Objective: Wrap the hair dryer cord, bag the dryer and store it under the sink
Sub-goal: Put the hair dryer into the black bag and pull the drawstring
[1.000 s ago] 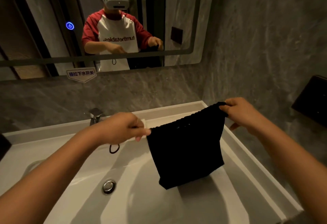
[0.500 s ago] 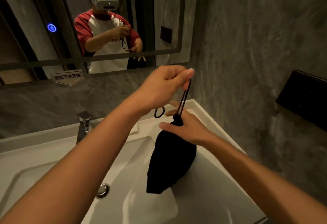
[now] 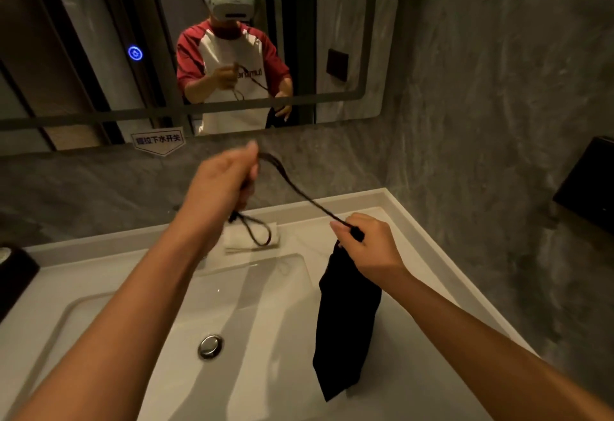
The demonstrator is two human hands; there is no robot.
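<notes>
Soft black drawstring bag (image 3: 345,327) hanging limp, looks light; right hand (image 3: 368,247) pinching neck at toggle, left hand (image 3: 222,181) clenched on drawstring (image 3: 295,188). Best gripped at cinched neck, not slack fabric

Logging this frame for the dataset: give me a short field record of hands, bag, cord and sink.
left hand: raised over the back of the sink, closed on the drawstring
right hand: lower, pinching the neck of the black bag
drawstring: stretched between the two hands, spare loop hanging below the left hand
black bag: cinched at the top, hanging over the basin
sink: white, drain plug in the basin
hair dryer: not visible, presumably inside the bag
</notes>
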